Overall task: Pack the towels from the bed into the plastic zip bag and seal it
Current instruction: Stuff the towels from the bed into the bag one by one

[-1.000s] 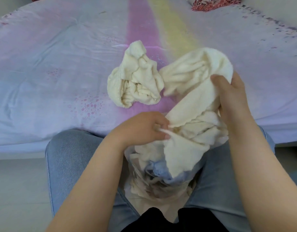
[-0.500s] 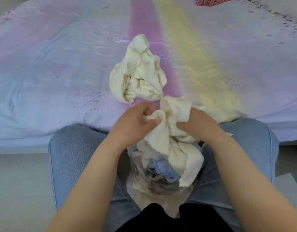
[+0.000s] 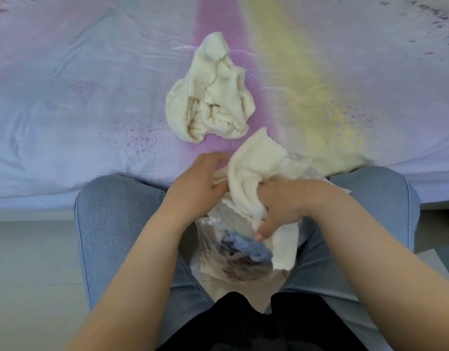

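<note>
Bed (image 3: 66, 110) holds one towel (image 3: 213, 97); right hand (image 3: 281, 206) (fingers curled) grips another (image 3: 256, 168)

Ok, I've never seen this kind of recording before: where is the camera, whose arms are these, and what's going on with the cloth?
No machine here: the camera sits on a person's head, looking down at their own bare arms and lap. They sit facing a bed with a pastel sheet. One crumpled cream towel on the bed has not been packed. Between their knees stands a clear plastic zip bag, already holding cloth, some of it blue. The right hand grips a second cream towel and stuffs it into the bag's mouth, while the left hand touches its other edge. The bag is unsealed.
</note>
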`<action>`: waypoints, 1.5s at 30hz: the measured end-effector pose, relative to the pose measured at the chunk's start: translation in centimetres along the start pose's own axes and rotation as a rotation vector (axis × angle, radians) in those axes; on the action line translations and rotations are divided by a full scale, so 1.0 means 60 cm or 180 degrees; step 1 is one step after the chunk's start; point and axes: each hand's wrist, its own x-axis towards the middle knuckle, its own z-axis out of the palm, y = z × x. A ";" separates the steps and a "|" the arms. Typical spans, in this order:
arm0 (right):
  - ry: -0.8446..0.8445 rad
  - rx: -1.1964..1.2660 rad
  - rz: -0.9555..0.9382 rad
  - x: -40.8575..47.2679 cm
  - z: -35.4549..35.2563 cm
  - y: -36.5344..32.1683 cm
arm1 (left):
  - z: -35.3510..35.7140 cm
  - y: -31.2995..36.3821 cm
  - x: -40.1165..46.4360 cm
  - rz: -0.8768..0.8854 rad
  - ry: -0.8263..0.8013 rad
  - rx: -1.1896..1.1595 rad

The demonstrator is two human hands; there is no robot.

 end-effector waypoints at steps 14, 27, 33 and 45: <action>0.1407 0.1980 -0.0172 -0.012 -0.069 0.070 | -0.017 -0.028 -0.016 -0.0147 0.0465 0.0271; -0.0202 -0.0257 -0.0176 0.044 -0.058 0.013 | -0.017 -0.036 -0.020 0.0177 -0.0447 0.1189; -0.0940 -0.0359 -0.0633 0.090 -0.051 -0.034 | -0.047 -0.024 -0.036 0.0359 -0.0685 0.0592; -0.0460 -0.1038 -0.0792 0.100 -0.017 -0.046 | -0.066 -0.045 -0.045 -0.0134 -0.0906 0.0302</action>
